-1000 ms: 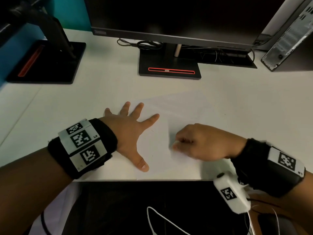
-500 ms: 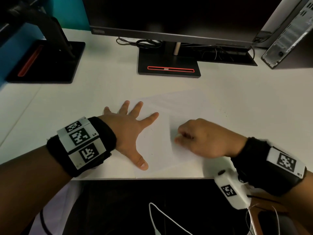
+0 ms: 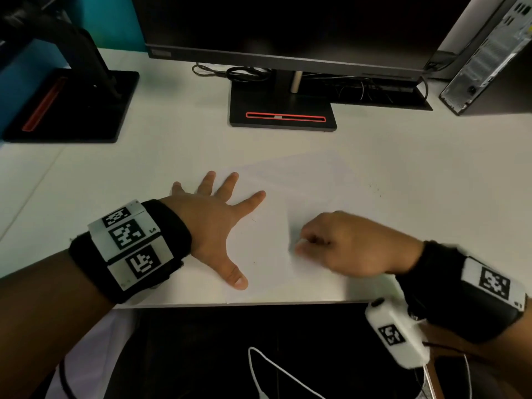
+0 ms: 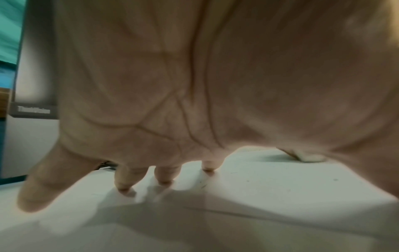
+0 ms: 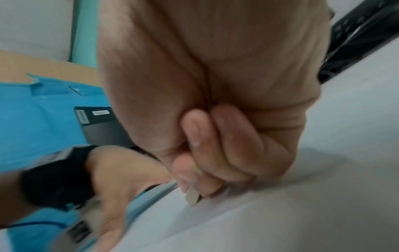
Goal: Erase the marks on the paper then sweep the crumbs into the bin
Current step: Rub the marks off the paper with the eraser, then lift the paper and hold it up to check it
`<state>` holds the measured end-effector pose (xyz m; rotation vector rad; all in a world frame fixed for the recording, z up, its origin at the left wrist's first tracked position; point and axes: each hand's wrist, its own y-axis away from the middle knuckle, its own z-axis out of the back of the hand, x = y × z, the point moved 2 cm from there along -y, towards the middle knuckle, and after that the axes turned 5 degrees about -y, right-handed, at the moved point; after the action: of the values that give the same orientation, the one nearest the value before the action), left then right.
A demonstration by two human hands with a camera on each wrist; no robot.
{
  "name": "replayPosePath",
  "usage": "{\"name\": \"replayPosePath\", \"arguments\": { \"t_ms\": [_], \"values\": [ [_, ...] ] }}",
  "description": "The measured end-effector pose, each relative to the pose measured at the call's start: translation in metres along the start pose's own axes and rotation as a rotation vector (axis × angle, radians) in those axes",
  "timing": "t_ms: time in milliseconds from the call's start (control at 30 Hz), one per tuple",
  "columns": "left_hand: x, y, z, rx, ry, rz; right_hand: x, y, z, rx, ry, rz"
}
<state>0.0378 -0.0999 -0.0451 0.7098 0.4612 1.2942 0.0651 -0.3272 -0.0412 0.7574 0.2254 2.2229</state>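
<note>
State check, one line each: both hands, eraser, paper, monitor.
left hand: fingers spread flat, pressing the paper.
right hand: fingers curled, pinching the eraser.
eraser: tip against the paper.
paper: flat on the desk, creased; a few small specks show.
monitor: screen dark.

Table (image 3: 121, 174): smooth white laminate, matt with a faint sheen. Paper (image 3: 302, 180), lying near the table's front edge: thin white sheet, matt, with one soft crease line. Eraser (image 5: 192, 197): pale, matt, rubber-like block with a rounded, worn end. Monitor base (image 3: 283, 110), at the table's back edge: matt black plastic with a glossy red inlay strip. Computer case (image 3: 486, 53), at the back right corner: perforated grey metal panel. Wrist bands (image 3: 169, 226): black woven cloth carrying smooth white plastic marker plates.
</note>
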Motion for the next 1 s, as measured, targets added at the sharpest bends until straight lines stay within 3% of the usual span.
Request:
{"name": "replayPosePath", "arguments": {
  "t_ms": [100, 267, 433, 600, 667, 800, 933, 1000],
  "values": [
    [0.000, 0.001, 0.000, 0.002, 0.001, 0.003, -0.015, -0.002, 0.013, -0.073, -0.018, -0.081],
    [0.000, 0.000, 0.000, 0.001, 0.001, -0.003, 0.005, 0.005, -0.007, 0.002, 0.008, 0.032],
    [-0.001, 0.001, 0.001, 0.003, 0.007, -0.001, -0.023, -0.001, 0.019, -0.112, -0.036, -0.129],
    [0.000, 0.001, 0.001, -0.002, 0.003, -0.009, -0.007, 0.011, 0.002, 0.019, -0.074, -0.086],
    [-0.001, 0.001, 0.002, -0.003, -0.002, -0.010, -0.022, 0.008, 0.011, -0.041, -0.101, -0.151],
    [0.000, 0.004, 0.003, -0.033, 0.025, -0.026, -0.062, 0.009, 0.026, -0.212, -0.458, -0.359],
    [0.016, 0.003, 0.021, -0.176, 0.261, -0.043, -0.074, 0.019, 0.025, -0.247, -0.654, -0.392],
    [0.025, -0.004, 0.027, -0.276, 0.330, 0.014, -0.079, 0.021, 0.024, -0.257, -0.732, -0.397]
  ]
}}
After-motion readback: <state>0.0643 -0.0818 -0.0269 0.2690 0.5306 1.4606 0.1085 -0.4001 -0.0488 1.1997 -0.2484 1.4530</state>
